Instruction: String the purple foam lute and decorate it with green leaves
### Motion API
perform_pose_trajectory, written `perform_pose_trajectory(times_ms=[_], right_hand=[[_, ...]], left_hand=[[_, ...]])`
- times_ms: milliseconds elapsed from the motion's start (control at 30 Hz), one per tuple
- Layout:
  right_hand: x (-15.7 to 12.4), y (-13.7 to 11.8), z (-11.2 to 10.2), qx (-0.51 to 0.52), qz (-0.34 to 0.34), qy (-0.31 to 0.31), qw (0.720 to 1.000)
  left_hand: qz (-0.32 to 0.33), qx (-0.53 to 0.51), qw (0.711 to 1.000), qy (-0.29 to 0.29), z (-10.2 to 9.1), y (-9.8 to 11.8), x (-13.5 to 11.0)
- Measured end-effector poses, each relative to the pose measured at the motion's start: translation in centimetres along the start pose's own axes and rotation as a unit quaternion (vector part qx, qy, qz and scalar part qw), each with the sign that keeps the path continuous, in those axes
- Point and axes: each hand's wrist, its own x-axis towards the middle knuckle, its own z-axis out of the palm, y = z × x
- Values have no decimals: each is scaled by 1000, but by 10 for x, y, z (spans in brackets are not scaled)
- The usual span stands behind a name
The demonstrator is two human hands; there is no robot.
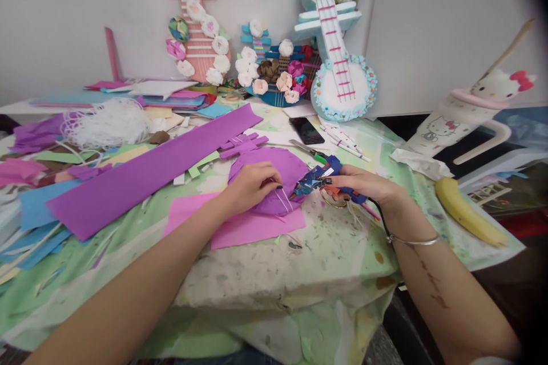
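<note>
My left hand (250, 182) rests with curled fingers on a round purple foam piece (282, 174) and pinches thin white strips (282, 198) against it. My right hand (363, 182) is closed round a blue glue gun (327, 174), whose nozzle points left at the edge of the purple piece. A pink sheet (240, 227) lies under the purple piece. Small purple cross-shaped foam bits (242, 144) lie just behind it.
A long purple foam strip (149, 171) runs diagonally at left. A black phone (307, 130), scissors (306, 149), a banana (466, 211) and a cat-face mug (454, 120) sit around. Finished foam guitars with paper flowers (338, 68) lean on the back wall. Foam scraps pile at left.
</note>
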Motion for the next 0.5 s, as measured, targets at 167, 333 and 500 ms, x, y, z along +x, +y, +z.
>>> perform_pose_trajectory(times_ms=[167, 333, 500], right_hand=[[0, 0, 1, -16, -4, 7, 1000], [2, 2, 2, -11, -3, -4, 1000], [4, 4, 1, -5, -11, 12, 1000]], left_hand=[[-5, -7, 1000, 3, 0, 1, 0], [-25, -23, 999, 4, 0, 0, 0], [-30, -55, 998, 30, 2, -1, -1]])
